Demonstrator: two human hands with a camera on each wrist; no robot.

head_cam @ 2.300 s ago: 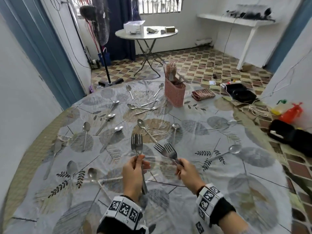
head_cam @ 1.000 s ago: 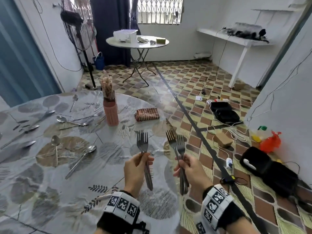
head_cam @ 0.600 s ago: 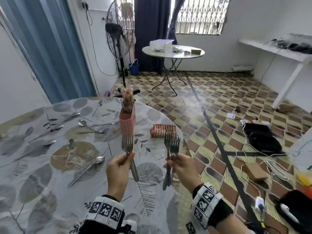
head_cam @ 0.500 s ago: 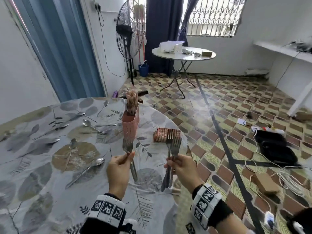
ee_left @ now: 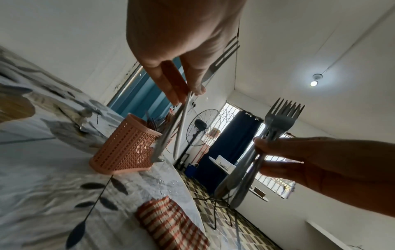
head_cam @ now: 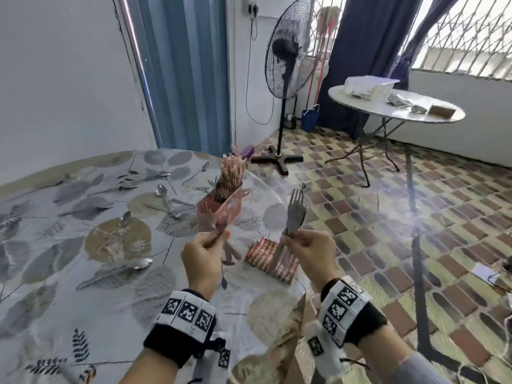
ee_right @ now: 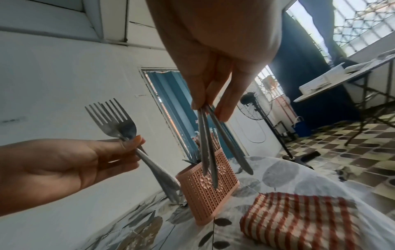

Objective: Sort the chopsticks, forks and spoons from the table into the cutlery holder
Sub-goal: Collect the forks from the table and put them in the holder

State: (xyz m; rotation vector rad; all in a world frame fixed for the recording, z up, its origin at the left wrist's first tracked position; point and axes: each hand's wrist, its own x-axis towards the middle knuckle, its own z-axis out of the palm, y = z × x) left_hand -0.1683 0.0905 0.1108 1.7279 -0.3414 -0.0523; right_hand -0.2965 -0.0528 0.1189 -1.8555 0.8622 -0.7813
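- Spoons are scattered all over the left and middle of the surface, lying flat and pointing every which way. None of them has been touched yet by the look of it.
- Left hand has its grip closed on a small bunch of forks, pinched at the neck between thumb and fingers, tines up, handles hanging down and angled toward the far edge.
- The pink cutlery holder stands upright near the far right edge of the surface, already packed with chopsticks and a few fork tines poking out beside them.
- This is the bit that matters, I reckon: the holder sits just beyond and a touch above the left hand in the head view, so the left hand is the nearer one. Its forks' long axis is close to upright with the handle ends low, which is roughly how they'd need to go in.
- Right hand is gripping its own bundle of forks the same way, tines up, handles dangling. It hangs over the right edge, off to the side of the holder, so it has further to travel.
- A folded striped cloth lies on the surface right below both hands, near the right edge.
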